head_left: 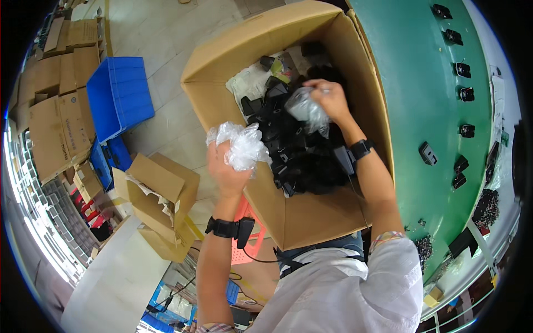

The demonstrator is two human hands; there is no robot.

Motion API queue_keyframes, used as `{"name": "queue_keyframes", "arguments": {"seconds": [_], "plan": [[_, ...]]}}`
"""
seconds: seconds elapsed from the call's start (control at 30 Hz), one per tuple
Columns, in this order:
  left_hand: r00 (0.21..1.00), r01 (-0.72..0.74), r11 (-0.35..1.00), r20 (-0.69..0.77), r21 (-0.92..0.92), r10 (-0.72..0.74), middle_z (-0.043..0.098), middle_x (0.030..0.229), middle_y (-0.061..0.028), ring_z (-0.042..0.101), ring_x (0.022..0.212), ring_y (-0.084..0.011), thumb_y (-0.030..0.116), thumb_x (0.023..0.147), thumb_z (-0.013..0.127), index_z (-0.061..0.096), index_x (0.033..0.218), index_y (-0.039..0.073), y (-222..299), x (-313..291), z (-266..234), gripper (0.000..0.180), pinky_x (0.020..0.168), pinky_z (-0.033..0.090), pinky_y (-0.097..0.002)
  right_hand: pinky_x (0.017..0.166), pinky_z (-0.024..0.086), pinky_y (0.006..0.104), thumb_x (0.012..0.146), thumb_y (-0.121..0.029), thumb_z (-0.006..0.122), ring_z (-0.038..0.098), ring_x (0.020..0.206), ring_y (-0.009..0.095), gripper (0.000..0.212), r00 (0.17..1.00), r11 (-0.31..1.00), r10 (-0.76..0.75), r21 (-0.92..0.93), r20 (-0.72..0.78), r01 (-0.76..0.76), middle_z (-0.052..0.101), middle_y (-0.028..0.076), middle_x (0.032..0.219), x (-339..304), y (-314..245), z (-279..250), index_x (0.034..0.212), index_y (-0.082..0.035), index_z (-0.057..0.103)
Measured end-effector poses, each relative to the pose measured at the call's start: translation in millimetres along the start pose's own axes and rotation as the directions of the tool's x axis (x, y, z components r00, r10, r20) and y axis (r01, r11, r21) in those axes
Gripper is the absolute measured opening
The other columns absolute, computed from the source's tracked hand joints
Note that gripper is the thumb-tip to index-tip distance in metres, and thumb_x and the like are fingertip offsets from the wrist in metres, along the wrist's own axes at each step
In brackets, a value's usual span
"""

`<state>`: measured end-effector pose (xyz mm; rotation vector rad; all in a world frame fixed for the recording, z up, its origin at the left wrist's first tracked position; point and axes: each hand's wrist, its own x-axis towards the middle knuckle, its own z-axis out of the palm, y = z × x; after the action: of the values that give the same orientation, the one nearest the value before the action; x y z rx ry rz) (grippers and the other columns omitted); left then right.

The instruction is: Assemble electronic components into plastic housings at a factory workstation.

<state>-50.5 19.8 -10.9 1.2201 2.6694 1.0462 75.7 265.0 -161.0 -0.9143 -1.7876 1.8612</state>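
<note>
My left hand [222, 166] is closed round a crumpled clear plastic bag [242, 145] at the left side of a large open cardboard box [214, 64]. Inside the box, over its contents, my right hand [331, 99] pinches another clear plastic bag [306, 112]. Below it lies a heap of black plastic parts [288, 147], some with flat, angular shapes. A whitish crumpled sheet [250, 83] and a small yellow-green piece [281, 71] show near the far end of the heap. Both wrists carry black strapped devices with cables.
A green table [411, 83] runs along the right, with several small black parts in a row and a grey-black piece [428, 154]. To the left stand a blue crate [119, 97], an open carton [152, 191] and stacked cartons [58, 127]. A pink-red perforated stool [250, 238] is below the box.
</note>
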Motion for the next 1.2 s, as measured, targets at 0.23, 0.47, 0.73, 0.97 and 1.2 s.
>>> {"name": "queue_keyframes", "arguments": {"seconds": [0.23, 0.47, 0.73, 0.97, 1.2], "plan": [[0.999, 0.042, 0.998, 0.02, -0.055, -0.041, 0.059, 0.1, -0.0162, 0.06, 0.091, -0.0353, 0.005, 0.063, 0.072, 0.062, 0.095, 0.003, 0, -3, 5, 0.033, 0.08, 0.048, -0.0391, 0.068, 0.049, 0.037, 0.075, -0.021, 0.065, 0.064, 0.079, 0.025, 0.023, 0.994, 0.826, 0.1, -0.554, -0.037, -0.104, 0.066, 0.016, 0.086, 56, 11, -34, 0.087, -0.002, 0.063], [0.999, -0.039, 0.999, 0.018, 0.002, 0.039, 0.057, 0.095, -0.0162, 0.057, 0.085, -0.0366, 0.013, 0.063, 0.077, 0.059, 0.093, 0.004, -1, 0, 8, 0.036, 0.074, 0.048, -0.0419, 0.081, 0.052, 0.0448, 0.078, -0.021, 0.062, 0.065, 0.093, 0.036, 0.021, 0.925, 0.421, 0.139, -0.825, -0.353, -0.378, 0.068, 0.017, 0.096, 89, 60, -32, 0.09, -0.005, 0.068], [1.0, 0.008, 0.999, 0.029, -0.043, -0.007, 0.059, 0.099, -0.0153, 0.06, 0.093, -0.0351, 0.005, 0.063, 0.072, 0.062, 0.099, 0.003, 3, 5, 7, 0.037, 0.082, 0.047, -0.0394, 0.082, 0.05, 0.0481, 0.079, -0.024, 0.058, 0.064, 0.093, 0.039, 0.026, 0.988, 0.355, 0.069, -0.922, -0.14, -0.155, 0.067, 0.02, 0.098, 133, 149, -47, 0.091, -0.005, 0.071], [1.0, 0.015, 0.999, -0.006, 0.041, -0.015, 0.059, 0.098, -0.015, 0.06, 0.092, -0.0349, 0.005, 0.063, 0.073, 0.061, 0.098, 0.002, -1, -6, -1, 0.037, 0.081, 0.047, -0.0401, 0.068, 0.05, 0.0397, 0.076, -0.031, 0.062, 0.064, 0.076, 0.025, 0.028, 0.973, 0.737, 0.012, -0.66, 0.229, 0.146, 0.066, 0.017, 0.08, 80, 60, -5, 0.077, -0.004, 0.068], [0.999, 0.028, 1.0, 0.026, 0.002, -0.028, 0.056, 0.1, -0.0188, 0.056, 0.088, -0.0395, 0.014, 0.06, 0.078, 0.057, 0.097, 0.006, -6, 0, 11, 0.043, 0.078, 0.047, -0.0453, 0.065, 0.042, 0.0301, 0.077, -0.015, 0.06, 0.054, 0.073, 0.014, 0.018, 0.979, 0.948, -0.069, -0.318, -0.19, 0.005, 0.062, 0.011, 0.084, -49, 5, -31, 0.067, 0.0, 0.057]]}}
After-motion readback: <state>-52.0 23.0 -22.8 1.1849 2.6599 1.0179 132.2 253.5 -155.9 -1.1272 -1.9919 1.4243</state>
